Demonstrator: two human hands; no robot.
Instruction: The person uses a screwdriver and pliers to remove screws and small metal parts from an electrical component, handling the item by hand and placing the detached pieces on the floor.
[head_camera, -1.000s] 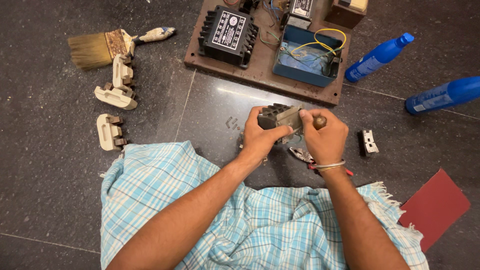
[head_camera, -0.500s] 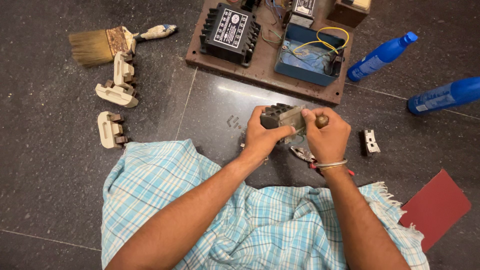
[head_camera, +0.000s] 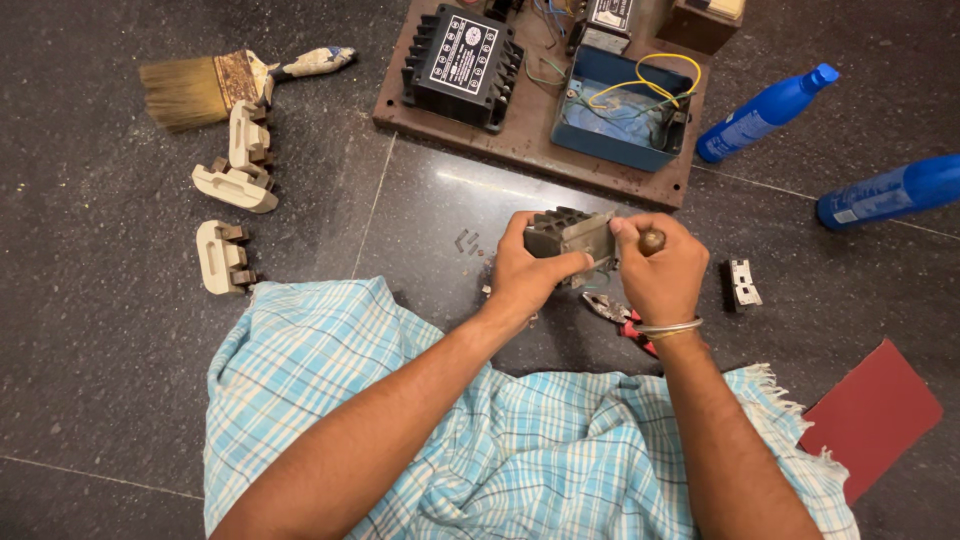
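While the left hand (head_camera: 530, 272) clamps the small grey-brown finned block (head_camera: 568, 233) from its near side, the right hand (head_camera: 665, 272) is closed around a tool with a rounded brown handle (head_camera: 652, 241), apparently a screwdriver; its tip is hidden against the block's right end. The block is held just above the floor, between both hands.

Risk 1: tool slip. The block is supported only by the left fingers, so a tip that jumps off its seat could likely drive into the left thumb.

Risk 2: lost hardware. Small loose metal pieces (head_camera: 466, 241) lie just left of the left hand on the dark stone floor (head_camera: 100, 400); any further part released could roll away and be hard to spot.

Risk 3: snagging. Red-handled pliers (head_camera: 622, 315) lie directly beneath the right wrist, and a small black-and-white part (head_camera: 741, 283) rests just right of it; a dropped block could strike either.

Farther off, beyond the hands, the wooden board (head_camera: 520, 150) carries a black unit (head_camera: 463, 67) and an open blue box (head_camera: 625, 108) with loose wires. Two blue bottles (head_camera: 765, 113) lie to the far right, cream ceramic holders (head_camera: 235, 185) and a brush (head_camera: 215, 85) to the far left.
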